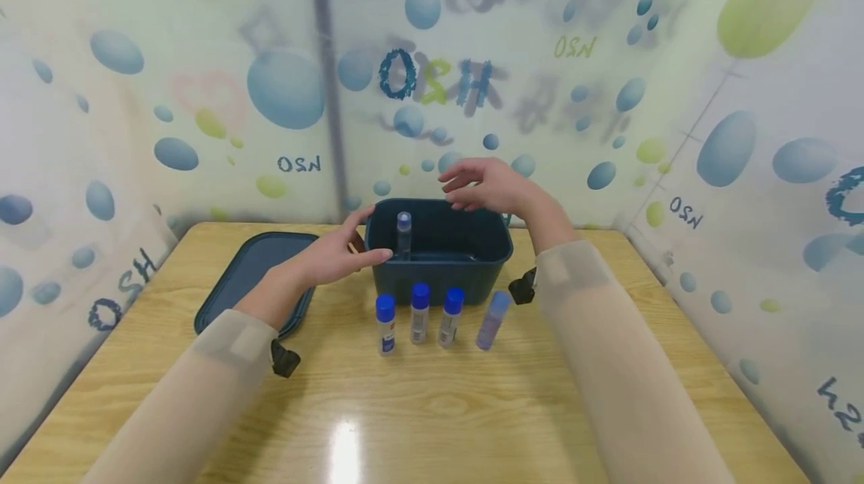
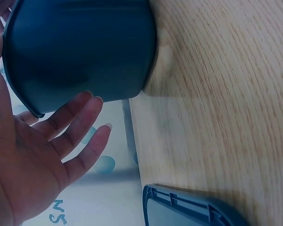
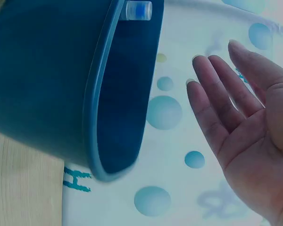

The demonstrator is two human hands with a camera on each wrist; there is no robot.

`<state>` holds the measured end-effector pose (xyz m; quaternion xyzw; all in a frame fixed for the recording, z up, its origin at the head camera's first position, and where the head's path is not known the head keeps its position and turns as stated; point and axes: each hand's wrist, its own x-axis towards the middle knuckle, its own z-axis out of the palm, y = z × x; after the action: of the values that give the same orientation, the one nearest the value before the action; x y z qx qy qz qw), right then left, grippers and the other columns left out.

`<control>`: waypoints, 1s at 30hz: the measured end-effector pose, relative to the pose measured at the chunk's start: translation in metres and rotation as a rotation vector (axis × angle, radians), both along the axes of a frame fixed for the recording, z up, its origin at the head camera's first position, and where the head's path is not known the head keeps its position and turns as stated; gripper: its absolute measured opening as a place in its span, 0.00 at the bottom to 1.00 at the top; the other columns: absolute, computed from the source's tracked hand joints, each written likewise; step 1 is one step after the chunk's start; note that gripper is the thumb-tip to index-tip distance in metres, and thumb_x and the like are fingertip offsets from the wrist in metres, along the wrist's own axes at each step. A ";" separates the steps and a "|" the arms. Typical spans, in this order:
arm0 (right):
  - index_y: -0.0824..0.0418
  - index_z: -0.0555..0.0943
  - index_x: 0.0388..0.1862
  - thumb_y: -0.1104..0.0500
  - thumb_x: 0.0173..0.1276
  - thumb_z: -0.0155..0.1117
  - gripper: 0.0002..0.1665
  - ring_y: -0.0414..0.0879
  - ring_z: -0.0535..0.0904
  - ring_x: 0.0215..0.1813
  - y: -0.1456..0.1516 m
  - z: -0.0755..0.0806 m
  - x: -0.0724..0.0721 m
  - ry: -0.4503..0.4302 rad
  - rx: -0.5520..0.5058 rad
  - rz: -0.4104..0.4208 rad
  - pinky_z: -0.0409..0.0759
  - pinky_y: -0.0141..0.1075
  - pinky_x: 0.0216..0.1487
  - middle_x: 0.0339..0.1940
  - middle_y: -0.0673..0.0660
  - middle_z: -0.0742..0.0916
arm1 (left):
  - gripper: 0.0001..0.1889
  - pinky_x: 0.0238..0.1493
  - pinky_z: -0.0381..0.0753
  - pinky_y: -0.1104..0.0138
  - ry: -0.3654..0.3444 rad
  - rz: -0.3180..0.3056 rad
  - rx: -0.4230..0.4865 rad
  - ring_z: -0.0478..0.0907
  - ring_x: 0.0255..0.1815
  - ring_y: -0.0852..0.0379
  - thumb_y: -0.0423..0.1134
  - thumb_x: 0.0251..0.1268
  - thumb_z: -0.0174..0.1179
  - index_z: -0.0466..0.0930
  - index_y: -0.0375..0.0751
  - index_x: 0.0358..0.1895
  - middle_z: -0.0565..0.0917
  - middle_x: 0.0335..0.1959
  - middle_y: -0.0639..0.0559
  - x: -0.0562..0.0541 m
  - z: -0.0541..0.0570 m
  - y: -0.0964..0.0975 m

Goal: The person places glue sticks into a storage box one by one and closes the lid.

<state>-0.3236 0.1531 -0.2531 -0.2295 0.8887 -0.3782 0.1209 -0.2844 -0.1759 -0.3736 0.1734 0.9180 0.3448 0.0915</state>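
- Left hand (image 1: 331,253): fingers spread, relaxed, touching the plastic bin (image 1: 439,272) at its left end.
- Right hand (image 1: 487,185): fingers loosely extended, holding nothing, above the bin.
- One glue stick (image 1: 403,235) inside, leftward; four blue-capped sticks (image 1: 420,315) in front on the surface (image 1: 405,409).

The head view is bright and evenly lit, with a white glare streak on the wooden tabletop (image 1: 432,424) between six and seven o'clock. Soft shadows lie beside the right sleeve (image 1: 607,364). The printed backdrop (image 1: 378,139) carries blurry grey ghost shadows towards twelve o'clock. The rightmost glue stick (image 1: 493,323) looks pale and smeared. Both wrist views have a bluish cast; in the right one, the plastic bin's (image 3: 122,103) interior is dark and the backdrop washes out towards two o'clock.
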 end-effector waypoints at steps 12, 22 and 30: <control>0.53 0.81 0.76 0.54 0.84 0.67 0.25 0.53 0.90 0.60 0.045 -0.014 0.031 0.046 0.016 0.006 0.85 0.53 0.67 0.70 0.59 0.88 | 0.59 0.54 0.86 0.52 -0.001 -0.016 0.006 0.86 0.51 0.47 0.75 0.72 0.62 0.37 0.60 0.93 0.83 0.61 0.40 0.001 0.000 0.001; 0.52 0.84 0.72 0.52 0.80 0.72 0.24 0.55 0.91 0.57 0.068 -0.032 0.067 0.071 -0.030 -0.004 0.87 0.49 0.60 0.65 0.54 0.90 | 0.59 0.54 0.87 0.51 -0.003 -0.005 0.007 0.86 0.51 0.47 0.76 0.72 0.62 0.36 0.62 0.93 0.82 0.62 0.39 0.001 0.000 -0.001; 0.52 0.86 0.67 0.54 0.80 0.73 0.20 0.46 0.91 0.54 0.091 -0.054 0.099 0.060 -0.083 -0.032 0.89 0.44 0.56 0.65 0.56 0.89 | 0.59 0.54 0.87 0.51 -0.004 -0.006 0.010 0.85 0.53 0.46 0.77 0.71 0.61 0.35 0.63 0.93 0.82 0.63 0.39 0.000 -0.001 -0.001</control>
<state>-0.2244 0.2446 -0.3066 -0.2312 0.8790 -0.4095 0.0783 -0.2845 -0.1769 -0.3747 0.1761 0.9156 0.3493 0.0933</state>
